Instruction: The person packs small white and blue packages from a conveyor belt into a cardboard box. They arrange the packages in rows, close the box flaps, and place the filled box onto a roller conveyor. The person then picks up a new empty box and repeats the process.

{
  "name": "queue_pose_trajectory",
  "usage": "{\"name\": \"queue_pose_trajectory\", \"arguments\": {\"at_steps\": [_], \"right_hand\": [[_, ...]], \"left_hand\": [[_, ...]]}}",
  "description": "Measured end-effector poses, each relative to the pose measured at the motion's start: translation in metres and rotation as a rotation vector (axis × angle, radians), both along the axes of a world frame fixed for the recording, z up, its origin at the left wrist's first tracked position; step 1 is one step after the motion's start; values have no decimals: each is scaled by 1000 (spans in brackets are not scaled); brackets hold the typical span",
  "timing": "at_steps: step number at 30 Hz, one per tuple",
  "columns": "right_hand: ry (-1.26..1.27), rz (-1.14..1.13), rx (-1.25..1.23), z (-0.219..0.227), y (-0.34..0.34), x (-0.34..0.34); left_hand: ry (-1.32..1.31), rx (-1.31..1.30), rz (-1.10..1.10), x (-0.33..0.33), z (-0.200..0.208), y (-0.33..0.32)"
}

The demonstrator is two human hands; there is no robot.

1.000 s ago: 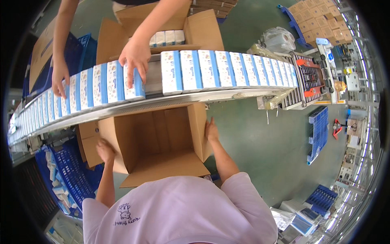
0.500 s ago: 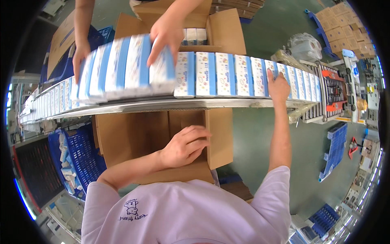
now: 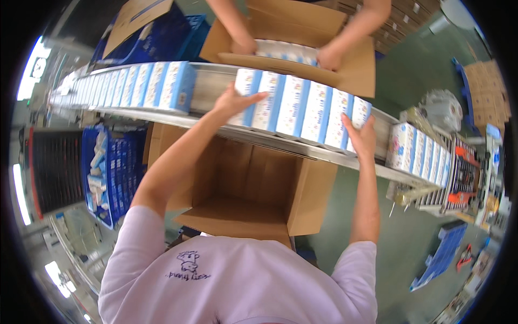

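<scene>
On the conveyor [image 3: 211,89] stands a row of several white and blue tissue packs [image 3: 294,105], pressed together upright. My left hand [image 3: 234,105] presses the left end, its thumb stretched across the front of the packs. Against the right end is my right hand [image 3: 361,135], thumb on the front, so both hands clamp the row between them. Below the conveyor's near edge, in front of my body, an open cardboard box [image 3: 237,216] shows its bare inside.
Across the conveyor, a co-worker's hands [image 3: 330,56] reach into another cardboard box [image 3: 356,70] holding packs. More packs [image 3: 124,86] line the conveyor at left, others [image 3: 415,151] at right. A blue basket [image 3: 121,173] of packs stands left; a blue pallet [image 3: 445,251] lies right.
My left hand has risen from over the near box to the packs. Gaps have opened on both sides of my row. The co-worker's lifted packs have gone into the far box.
</scene>
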State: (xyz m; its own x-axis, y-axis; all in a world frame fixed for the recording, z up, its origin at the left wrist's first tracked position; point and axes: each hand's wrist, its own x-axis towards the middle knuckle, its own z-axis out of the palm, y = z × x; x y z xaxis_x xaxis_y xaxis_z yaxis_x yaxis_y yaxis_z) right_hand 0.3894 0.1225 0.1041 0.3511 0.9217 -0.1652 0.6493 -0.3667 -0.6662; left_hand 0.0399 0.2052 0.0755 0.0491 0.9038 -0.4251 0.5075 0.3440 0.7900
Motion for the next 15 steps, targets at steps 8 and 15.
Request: {"name": "queue_pose_trajectory", "arguments": {"at_steps": [8,15], "right_hand": [[-67,-72,487,78,-92,-28],[8,254,-128,61,-193,-142]], "left_hand": [[-118,490,106,-26,123,-93],[300,-21,-154,-115,82,-207]]}}
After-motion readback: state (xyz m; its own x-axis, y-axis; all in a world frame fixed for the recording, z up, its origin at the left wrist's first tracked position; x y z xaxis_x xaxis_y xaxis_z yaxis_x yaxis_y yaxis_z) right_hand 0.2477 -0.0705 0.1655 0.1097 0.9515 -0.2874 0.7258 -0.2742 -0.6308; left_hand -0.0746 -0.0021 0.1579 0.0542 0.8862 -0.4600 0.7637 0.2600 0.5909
